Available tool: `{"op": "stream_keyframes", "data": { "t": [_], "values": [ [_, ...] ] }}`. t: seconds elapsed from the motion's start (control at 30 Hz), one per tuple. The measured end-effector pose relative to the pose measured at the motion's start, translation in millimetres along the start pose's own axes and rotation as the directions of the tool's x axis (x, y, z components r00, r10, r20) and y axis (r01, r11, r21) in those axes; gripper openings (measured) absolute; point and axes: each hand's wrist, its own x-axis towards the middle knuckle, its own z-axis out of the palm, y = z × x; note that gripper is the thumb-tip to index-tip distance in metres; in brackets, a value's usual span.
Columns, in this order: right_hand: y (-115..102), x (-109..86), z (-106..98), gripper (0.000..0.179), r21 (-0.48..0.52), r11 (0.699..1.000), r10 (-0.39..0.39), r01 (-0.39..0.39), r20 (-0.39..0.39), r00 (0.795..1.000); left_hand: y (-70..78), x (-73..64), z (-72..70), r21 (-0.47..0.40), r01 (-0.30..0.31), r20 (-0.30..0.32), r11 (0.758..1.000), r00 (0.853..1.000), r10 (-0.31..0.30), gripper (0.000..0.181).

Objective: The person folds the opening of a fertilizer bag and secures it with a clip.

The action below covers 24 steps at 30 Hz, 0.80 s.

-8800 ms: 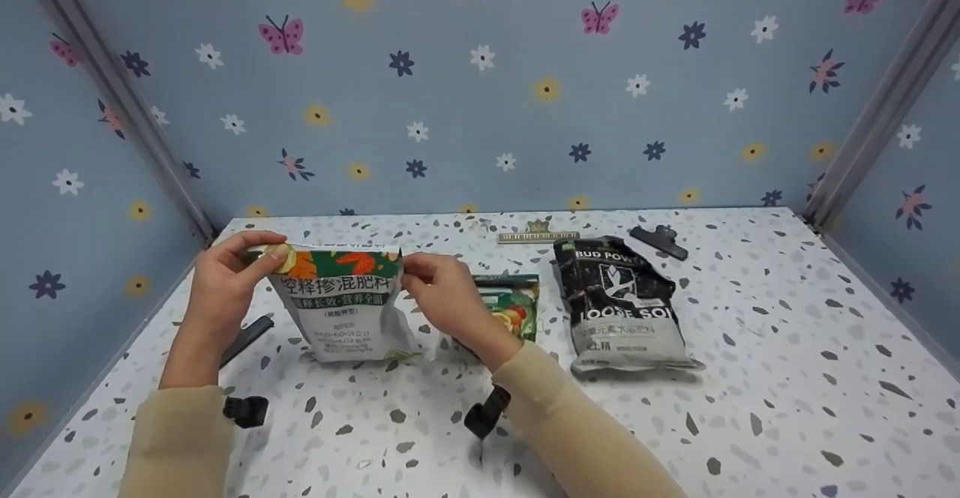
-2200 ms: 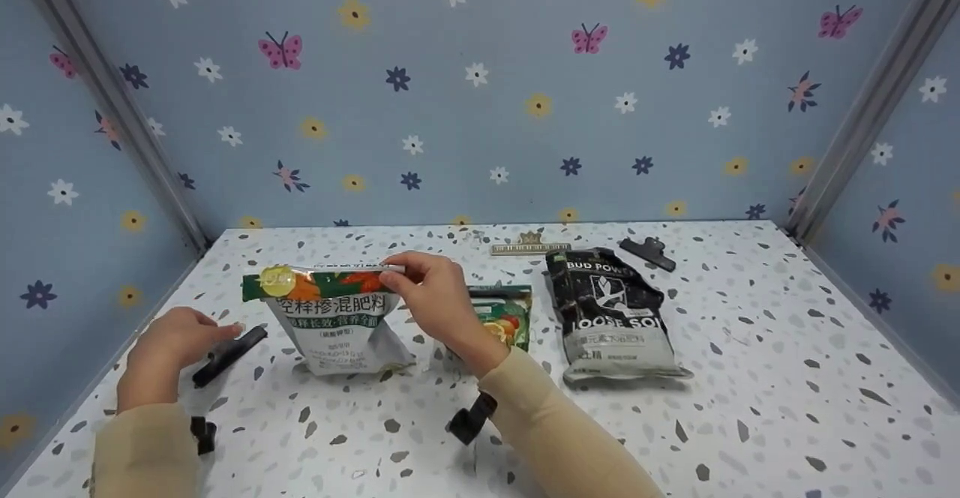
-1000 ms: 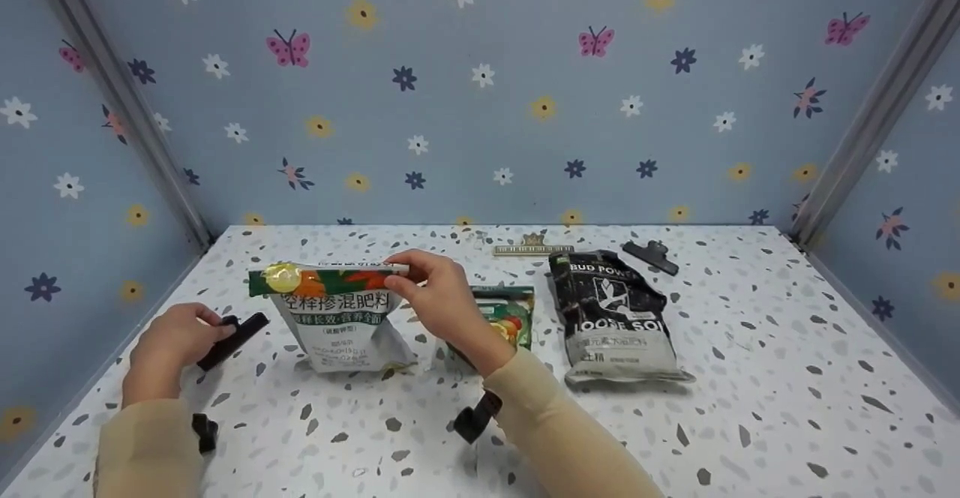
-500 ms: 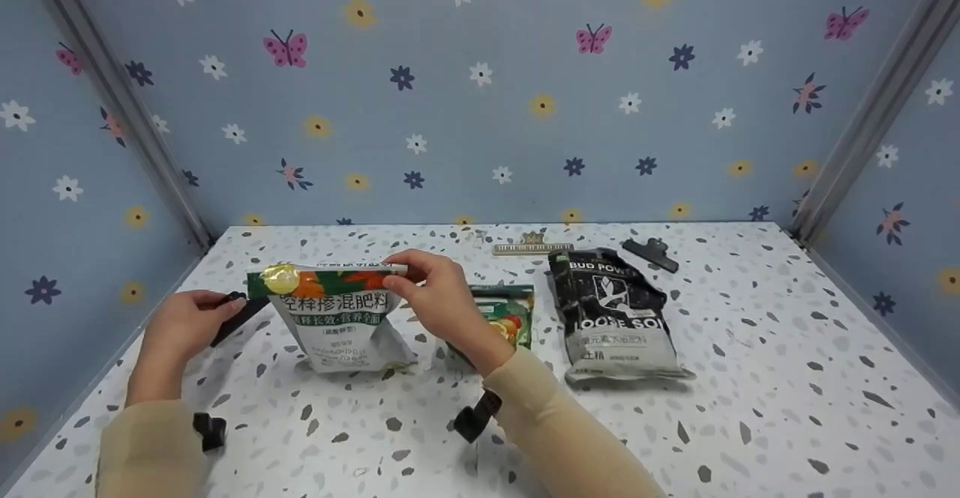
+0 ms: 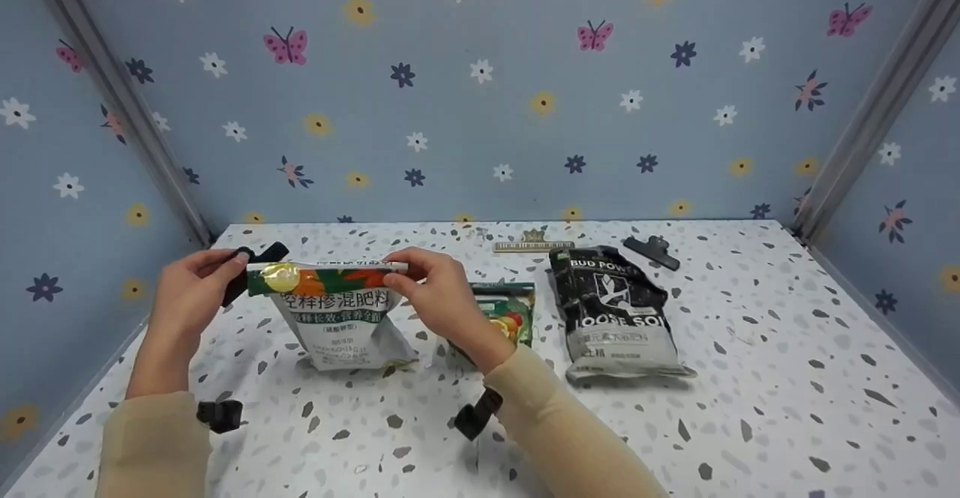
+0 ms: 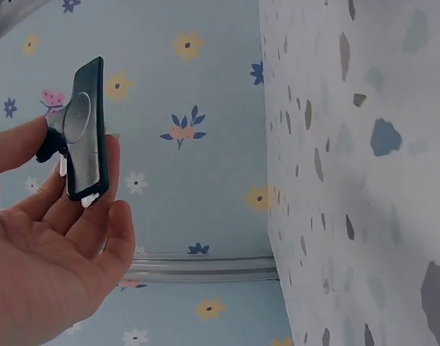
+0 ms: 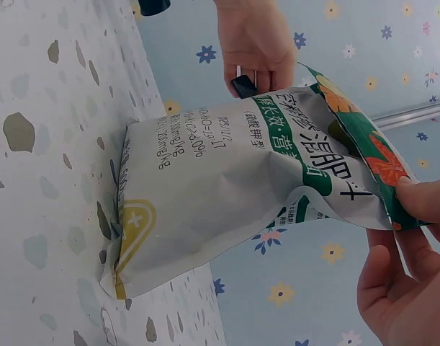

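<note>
A white and green fertilizer bag [image 5: 337,325] stands upright on the table, its top folded over into a green strip with fruit pictures. At the fold's right end my right hand [image 5: 442,295] pinches the bag between thumb and fingers; the right wrist view shows this grip on the folded edge [image 7: 378,158]. My left hand [image 5: 187,288] holds a black clip [image 6: 86,130] by its handle, thumb on one side and fingers on the other. The clip is raised off the table beside the fold's left end. Whether it touches the bag is hard to tell.
A smaller green bag [image 5: 514,314] lies partly behind my right forearm. To its right lies a black and grey soil bag [image 5: 619,318]. Behind them are a gold clip [image 5: 533,244] and another black clip [image 5: 652,251]. A flowered wall [image 5: 480,123] bounds the table's back.
My left hand has let go of the bag's left top corner, picked the black clip up from the table and raised it to the fold. The bag's top is now folded; my right hand still holds it.
</note>
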Motion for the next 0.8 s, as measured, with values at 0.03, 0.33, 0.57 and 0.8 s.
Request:
{"op": "stream_keyframes", "data": {
  "t": [0.03, 0.33, 0.57, 0.8],
  "values": [
    [-0.2, -0.1, 0.1, 0.023, -0.001, 1.0, 0.0, 0.0, -0.002, 1.0, 2.4, -1.0, 1.0, -0.002, -0.004, -0.011, 1.0, 1.0, 0.004, 0.067],
    [-2.0, -1.2, 0.4, 0.025, -0.008, 1.0, 0.0, 0.0, 0.002, 1.0, 14.7, -7.1, 6.9, 0.013, -0.067, -0.074, 0.998, 0.995, 0.068, 0.064],
    [0.2, -0.9, 0.3, 0.024, -0.013, 1.0, -0.005, 0.005, -0.001, 1.0, 25.8, -15.2, 4.7, 0.008, -0.143, -0.151, 0.99, 0.978, 0.142, 0.054],
    [0.5, -0.2, -0.3, 0.021, -0.01, 1.0, -0.023, 0.023, -0.006, 1.0, 43.6, -27.7, 6.1, -0.013, -0.253, -0.2, 0.967, 0.949, 0.245, 0.045]
  ]
}}
